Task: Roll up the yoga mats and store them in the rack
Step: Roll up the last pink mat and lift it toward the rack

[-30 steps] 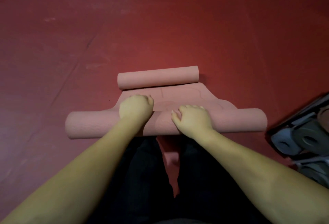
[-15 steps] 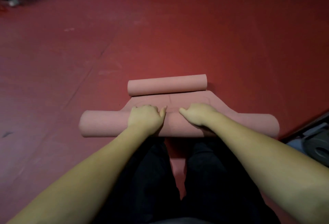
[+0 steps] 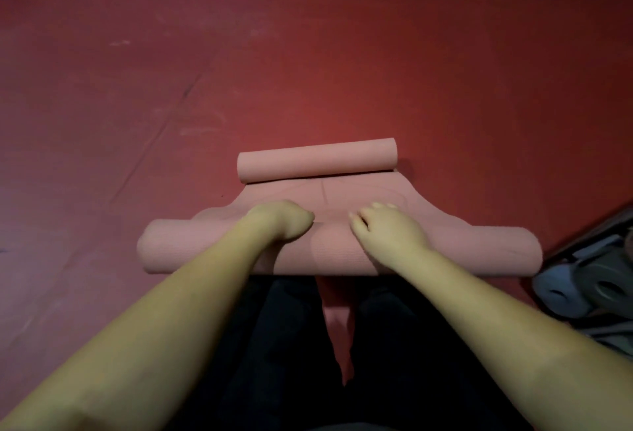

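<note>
Right now both hands sit on top of the near roll of the pink yoga mat (image 3: 339, 252), close together at its middle. The left hand (image 3: 284, 221) has its fingers curled down over the crown of the roll, bearing on it; whether they truly grip the layer underneath I cannot tell. The right hand (image 3: 383, 228) lies flatter, its fingers loosely spread and resting on the top of the roll, fingertips reaching toward the flat stretch beyond.

The step in hand looks like the rolling itself, and it seems well along: only a short flat strip of mat lies between the near roll and a smaller far roll (image 3: 317, 160), which is the mat's other end curled up on itself. The near roll runs crosswise on the red floor (image 3: 342, 54), its ends bulging wider than the pressed middle, so the roll is loose there.

The next move, I judge, calls for pushing the roll forward with even pressure from both palms, and tightening the ends so they do not telescope. The far curl will need flattening or taking in as the two meet.

Grey discs (image 3: 589, 280) lie at the floor's right edge, just beside the roll's right end. No rack is in view.
</note>
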Motion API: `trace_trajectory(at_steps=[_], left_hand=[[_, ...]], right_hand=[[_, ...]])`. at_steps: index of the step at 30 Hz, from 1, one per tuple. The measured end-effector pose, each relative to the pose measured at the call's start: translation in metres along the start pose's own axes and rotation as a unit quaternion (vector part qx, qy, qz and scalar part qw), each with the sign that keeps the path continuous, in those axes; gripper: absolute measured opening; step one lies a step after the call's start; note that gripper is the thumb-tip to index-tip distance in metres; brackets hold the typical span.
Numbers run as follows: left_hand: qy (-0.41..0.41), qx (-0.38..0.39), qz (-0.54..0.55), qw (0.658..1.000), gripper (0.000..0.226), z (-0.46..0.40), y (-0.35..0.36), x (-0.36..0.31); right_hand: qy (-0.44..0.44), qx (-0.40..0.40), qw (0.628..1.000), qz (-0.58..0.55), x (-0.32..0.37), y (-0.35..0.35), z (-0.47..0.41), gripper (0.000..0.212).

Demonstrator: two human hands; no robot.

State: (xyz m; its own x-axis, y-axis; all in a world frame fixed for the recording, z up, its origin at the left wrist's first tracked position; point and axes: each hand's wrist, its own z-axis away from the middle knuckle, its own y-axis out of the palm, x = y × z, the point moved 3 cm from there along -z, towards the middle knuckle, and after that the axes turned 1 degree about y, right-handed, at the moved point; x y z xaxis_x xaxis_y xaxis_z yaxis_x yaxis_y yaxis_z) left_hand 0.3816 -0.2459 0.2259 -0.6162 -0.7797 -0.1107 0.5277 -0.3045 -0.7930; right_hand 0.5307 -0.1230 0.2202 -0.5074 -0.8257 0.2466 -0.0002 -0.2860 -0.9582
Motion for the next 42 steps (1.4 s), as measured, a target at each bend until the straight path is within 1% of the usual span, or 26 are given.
trace_trajectory(at_steps=[3, 5, 7, 9, 11, 14, 15, 16, 18, 19, 21, 23, 26, 28, 30, 35, 37, 39, 40, 41, 42], left_hand=[[-0.002, 0.008, 0.005, 1.000, 0.052, -0.008, -0.003, -0.003], [0.004, 0.011, -0.014, 1.000, 0.053, -0.011, -0.002, -0.006], [0.013, 0.012, -0.012, 1.000, 0.057, -0.012, -0.001, -0.006], [0.032, -0.008, -0.014, 0.999, 0.059, -0.014, -0.001, -0.004], [0.047, -0.068, -0.005, 0.997, 0.052, -0.013, -0.004, -0.002], [0.069, -0.214, -0.015, 0.974, 0.047, -0.004, -0.007, -0.001], [0.071, -0.256, -0.023, 0.964, 0.047, 0.000, -0.008, -0.001], [0.065, -0.282, -0.018, 0.957, 0.048, 0.003, -0.007, -0.001], [0.045, -0.299, -0.009, 0.953, 0.048, 0.008, -0.001, 0.000], [0.044, -0.304, -0.018, 0.952, 0.049, 0.012, 0.005, 0.000], [0.058, -0.307, -0.054, 0.949, 0.054, 0.021, 0.023, -0.001], [0.062, -0.311, -0.085, 0.945, 0.062, 0.029, 0.034, 0.002], [0.039, -0.265, -0.093, 0.959, 0.064, 0.026, 0.022, 0.003], [0.047, -0.264, -0.095, 0.959, 0.061, 0.025, 0.010, 0.000], [0.055, -0.243, -0.077, 0.965, 0.062, 0.027, 0.003, -0.003], [0.035, -0.132, -0.033, 0.990, 0.069, 0.032, 0.006, -0.003], [0.029, -0.111, -0.029, 0.993, 0.069, 0.032, 0.013, -0.003], [0.023, -0.104, -0.017, 0.994, 0.068, 0.032, 0.016, -0.001], [0.019, -0.097, -0.011, 0.995, 0.068, 0.031, 0.015, 0.000], [0.015, -0.086, -0.006, 0.996, 0.068, 0.030, 0.013, 0.000], [0.010, -0.074, -0.004, 0.997, 0.068, 0.028, 0.009, 0.000]], right_hand=[[-0.012, -0.056, 0.997, 0.056, -0.001, 0.014, 0.019, 0.052], [-0.014, -0.078, 0.995, 0.065, -0.002, 0.021, 0.026, 0.055], [-0.011, -0.091, 0.994, 0.065, -0.002, 0.024, 0.027, 0.055], [-0.004, -0.093, 0.993, 0.068, -0.001, 0.024, 0.022, 0.057], [0.005, -0.074, 0.995, 0.073, 0.002, 0.020, 0.014, 0.061], [0.002, -0.051, 0.996, 0.078, 0.005, 0.013, 0.002, 0.070], [0.002, -0.045, 0.996, 0.078, 0.005, 0.011, -0.001, 0.069], [0.003, -0.040, 0.996, 0.075, 0.003, 0.010, -0.005, 0.065], [0.013, -0.014, 0.998, 0.051, 0.000, 0.009, -0.012, 0.057], [0.023, 0.011, 0.999, 0.040, -0.002, 0.008, -0.017, 0.057], [0.038, 0.060, 0.997, 0.033, -0.004, 0.004, -0.027, 0.064], [0.038, 0.089, 0.995, 0.036, -0.002, 0.000, -0.035, 0.070], [0.043, 0.125, 0.991, 0.032, 0.003, -0.004, -0.041, 0.071], [0.049, 0.159, 0.986, 0.033, 0.007, -0.009, -0.043, 0.071], [0.053, 0.198, 0.979, 0.019, 0.010, -0.018, -0.041, 0.068], [0.053, 0.320, 0.945, -0.044, 0.009, -0.024, -0.023, 0.062], [0.060, 0.346, 0.934, -0.062, 0.008, -0.018, -0.018, 0.062], [0.064, 0.342, 0.935, -0.064, 0.006, -0.011, -0.018, 0.063], [0.055, 0.319, 0.945, -0.055, 0.004, -0.008, -0.020, 0.064], [0.037, 0.272, 0.961, -0.042, 0.003, -0.006, -0.022, 0.060], [0.020, 0.204, 0.978, -0.033, 0.002, -0.005, -0.025, 0.052]])
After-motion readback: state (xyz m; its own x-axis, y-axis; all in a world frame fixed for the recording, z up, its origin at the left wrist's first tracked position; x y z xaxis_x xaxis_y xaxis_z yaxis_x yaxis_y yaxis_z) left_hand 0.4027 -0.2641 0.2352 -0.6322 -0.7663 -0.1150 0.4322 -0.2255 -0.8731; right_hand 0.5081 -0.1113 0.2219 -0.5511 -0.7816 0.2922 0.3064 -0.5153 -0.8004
